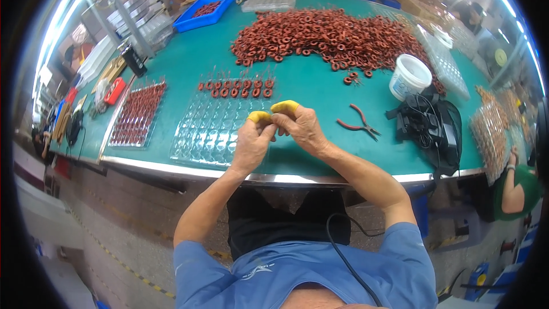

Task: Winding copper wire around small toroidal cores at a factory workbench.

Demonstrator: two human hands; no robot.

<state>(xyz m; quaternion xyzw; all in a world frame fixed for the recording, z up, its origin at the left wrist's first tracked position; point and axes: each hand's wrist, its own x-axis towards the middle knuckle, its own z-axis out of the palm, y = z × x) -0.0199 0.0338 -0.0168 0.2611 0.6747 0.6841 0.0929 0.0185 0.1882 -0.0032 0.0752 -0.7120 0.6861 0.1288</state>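
Observation:
My left hand (251,142) and my right hand (303,130) meet above the front of the green table, fingertips pinched together. Each wears a yellow cover on one finger. Whatever small piece they hold is hidden by the fingers. Just left of them lies a clear plastic tray (201,129) with round pockets; its far rows carry small red ring coils (233,92) with upright wire leads, and the nearer pockets hold none. Red-handled pliers (361,126) lie with handles spread to the right of my right hand.
A large heap of red ring coils (326,40) covers the table's far middle. Farther left stand a filled coil tray (137,115) and a blue bin (184,24). A white bucket (409,78) and black mesh bag (452,137) sit right. Other people work around the table.

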